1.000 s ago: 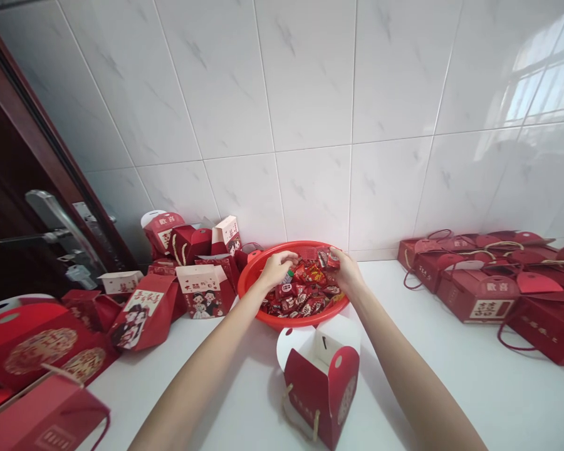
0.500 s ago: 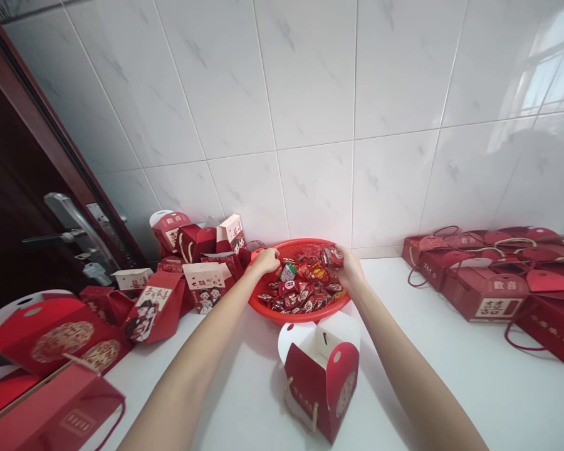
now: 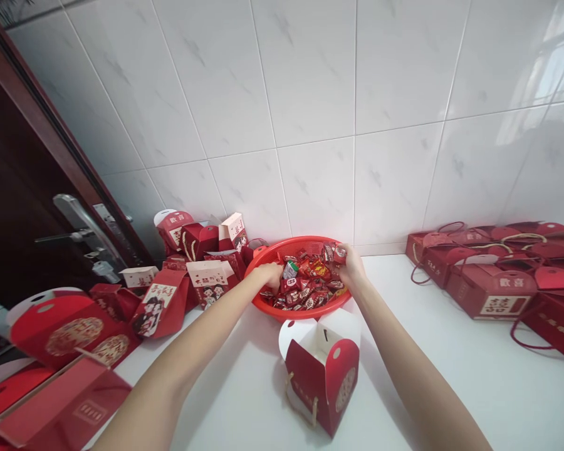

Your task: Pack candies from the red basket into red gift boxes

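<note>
Picking wrapped sweets (image 3: 305, 294) from the red basket (image 3: 301, 316) seems underway: right hand (image 3: 352, 266) has fingers clamped on some; left hand (image 3: 270, 274) reaches inside, fingers' grip unclear; next likely calls for lifting to the open box (image 3: 322, 379)

Our left hand (image 3: 271, 274) reaches into a red basket (image 3: 282, 314), its fingertips hidden among wrapped sweets (image 3: 305, 293); our right hand (image 3: 352, 268) holds a red packet (image 3: 340, 254) at the right rim. Nearer us, an open red box (image 3: 310, 382) stands on the white table (image 3: 244, 388). We see more red boxes grouped left (image 3: 162, 310) and right (image 3: 489, 291).
</note>
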The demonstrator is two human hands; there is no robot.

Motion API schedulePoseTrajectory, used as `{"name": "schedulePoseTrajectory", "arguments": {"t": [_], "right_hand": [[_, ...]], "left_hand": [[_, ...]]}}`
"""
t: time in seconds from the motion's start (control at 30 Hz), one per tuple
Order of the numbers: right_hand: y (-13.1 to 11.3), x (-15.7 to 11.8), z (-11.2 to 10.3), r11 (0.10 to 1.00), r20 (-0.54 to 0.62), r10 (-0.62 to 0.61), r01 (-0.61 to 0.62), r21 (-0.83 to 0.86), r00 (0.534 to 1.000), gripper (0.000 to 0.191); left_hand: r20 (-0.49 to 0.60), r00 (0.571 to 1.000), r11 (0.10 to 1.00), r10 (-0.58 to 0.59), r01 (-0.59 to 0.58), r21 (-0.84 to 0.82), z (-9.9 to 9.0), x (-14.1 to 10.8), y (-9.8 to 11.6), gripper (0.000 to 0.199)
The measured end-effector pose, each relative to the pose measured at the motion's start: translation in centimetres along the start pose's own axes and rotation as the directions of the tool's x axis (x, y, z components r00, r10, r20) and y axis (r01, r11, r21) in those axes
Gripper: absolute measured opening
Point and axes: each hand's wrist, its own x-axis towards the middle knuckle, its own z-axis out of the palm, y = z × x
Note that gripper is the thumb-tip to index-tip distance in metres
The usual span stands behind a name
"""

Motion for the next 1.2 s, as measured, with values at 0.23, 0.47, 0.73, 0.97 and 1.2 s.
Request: {"name": "schedulePoseTrajectory", "arguments": {"t": [0.23, 0.47, 0.73, 0.97, 1.2], "right_hand": [[0.2, 0.2, -0.1, 0.999, 0.020, -0.018, 0.019, -0.037, 1.000, 0.008], [0.2, 0.0, -0.1, 0.999, 0.067, -0.013, 0.016, -0.045, 0.998, 0.009], [0.2, -0.2, -0.2, 0.997, 0.304, -0.030, 0.049, -0.054, 0.952, 0.005], [-1.7, -3.1, 0.1, 0.978, 0.465, -0.048, 0.136, -0.157, 0.884, 0.021], [-3.8, -7.0, -0.9, 0.882, 0.542, 0.012, 0.246, -0.401, 0.840, 0.023]], "left_hand": [[0.059, 0.997, 0.999, 0.046, -0.045, -0.024, 1.3, -0.3, 0.4, 0.033], [-0.007, 0.988, 0.945, 0.156, -0.151, -0.289, 0.6, -0.7, -1.4, 0.009], [-0.161, 0.972, 0.426, 0.171, -0.221, -0.878, 0.2, -3.7, -2.8, 0.061], [-0.313, 0.932, 0.302, 0.182, -0.356, -0.885, 0.0, -6.2, -1.1, 0.065], [-0.399, 0.889, 0.322, 0.224, -0.454, -0.831, 0.2, -8.2, 0.6, 0.064]]}}
